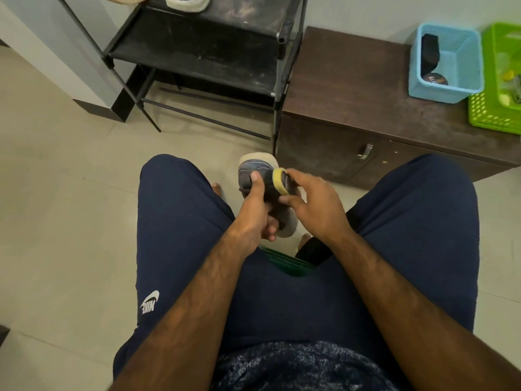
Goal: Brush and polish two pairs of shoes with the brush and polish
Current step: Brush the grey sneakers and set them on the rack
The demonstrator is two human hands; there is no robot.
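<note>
Left hand (253,213) grips shoe (255,165) (grey, cream-soled); right hand (317,206) holds brush (279,182).

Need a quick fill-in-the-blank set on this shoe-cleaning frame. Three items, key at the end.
1. The left hand grips a grey ____ with a white sole.
2. The right hand holds a brush with a ____ edge against it.
3. A round tin lies in the ____ basket on the brown cabinet.

Missing words: shoe; yellow; blue.
</note>
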